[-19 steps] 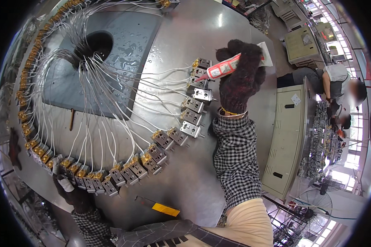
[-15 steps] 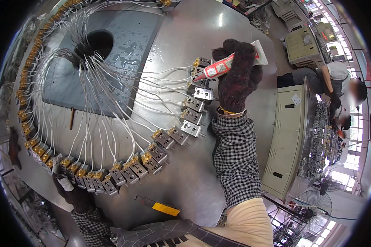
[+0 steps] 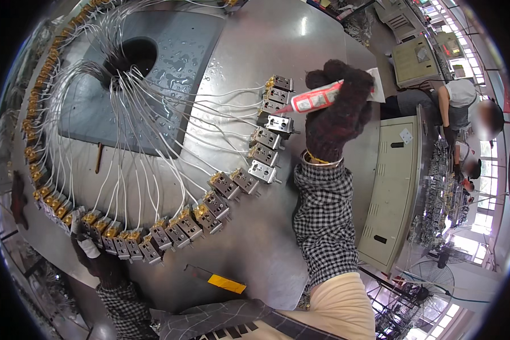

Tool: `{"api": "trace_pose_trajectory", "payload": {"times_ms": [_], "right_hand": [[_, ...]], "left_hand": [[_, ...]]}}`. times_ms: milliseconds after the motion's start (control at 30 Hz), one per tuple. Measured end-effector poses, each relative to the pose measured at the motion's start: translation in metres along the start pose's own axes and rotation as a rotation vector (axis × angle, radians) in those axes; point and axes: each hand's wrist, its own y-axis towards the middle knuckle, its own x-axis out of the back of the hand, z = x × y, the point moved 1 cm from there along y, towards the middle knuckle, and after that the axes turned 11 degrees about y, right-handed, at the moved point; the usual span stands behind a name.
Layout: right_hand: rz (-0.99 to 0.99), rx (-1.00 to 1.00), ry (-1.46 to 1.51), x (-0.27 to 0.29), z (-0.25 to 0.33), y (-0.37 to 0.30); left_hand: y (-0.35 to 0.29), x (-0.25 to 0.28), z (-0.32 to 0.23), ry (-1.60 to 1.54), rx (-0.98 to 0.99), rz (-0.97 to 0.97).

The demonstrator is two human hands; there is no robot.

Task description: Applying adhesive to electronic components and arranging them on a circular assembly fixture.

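My right hand (image 3: 341, 110), in a dark knit glove, is closed round a white and red squeeze tube (image 3: 314, 101). The tube's red nozzle points left, close to the upper end of a curved row of small metal blocks (image 3: 279, 123). Each block carries a thin white wire (image 3: 221, 122), and many have yellow-brown stuff at the wired end. At the lower left, my left hand (image 3: 96, 260) is gloved, with white wrap on a finger. Its fingers close at a metal block (image 3: 85, 220) in the row; the glove partly hides their grip.
The wires gather into a round hole (image 3: 139, 55) in a wet grey plate (image 3: 184, 62) on the metal table (image 3: 260, 238). A brown stick (image 3: 98, 158) and a yellow-handled tool (image 3: 226, 283) lie there. Beyond a beige cabinet (image 3: 388, 198), people (image 3: 459, 96) work at the right.
My right hand has shifted a little right with the tube, and the nozzle has drawn back from the blocks. My left hand has hardly moved. A person at the right has changed posture.
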Motion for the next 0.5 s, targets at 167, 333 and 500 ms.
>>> {"api": "trace_pose_trajectory", "payload": {"times_ms": [167, 333, 500], "right_hand": [[0.070, 0.046, -0.076, 0.002, 0.001, -0.010], [0.025, 0.005, -0.096, 0.003, 0.001, -0.010], [0.062, -0.009, -0.151, 0.000, 0.003, -0.011]], "left_hand": [[-0.001, -0.008, -0.012, -0.034, 0.040, 0.006], [-0.001, -0.004, -0.006, 0.010, -0.002, -0.011], [-0.003, -0.004, -0.008, -0.038, 0.031, 0.000]]}}
